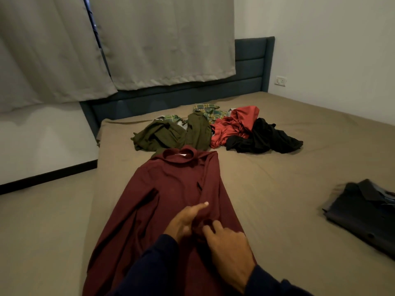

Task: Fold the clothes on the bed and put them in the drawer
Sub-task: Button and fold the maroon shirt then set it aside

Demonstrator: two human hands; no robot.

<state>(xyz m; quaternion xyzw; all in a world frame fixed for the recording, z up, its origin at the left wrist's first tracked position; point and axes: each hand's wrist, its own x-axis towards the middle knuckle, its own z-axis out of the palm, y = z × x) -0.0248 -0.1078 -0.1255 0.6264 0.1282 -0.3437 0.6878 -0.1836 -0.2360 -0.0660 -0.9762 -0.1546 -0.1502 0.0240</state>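
A maroon long-sleeved shirt lies spread lengthwise on the bed, collar toward the headboard. Both sleeves are laid in over the body. My left hand and my right hand meet at the shirt's middle, fingers pinching a cuff or fold of the maroon fabric. Behind the shirt sits a loose pile: olive green garments, a green plaid piece, a red garment and a black garment. No drawer is in view.
A folded dark navy shirt lies at the bed's right side. A blue padded headboard and grey curtains stand behind. The floor runs along the bed's left edge. A wall socket is at the right.
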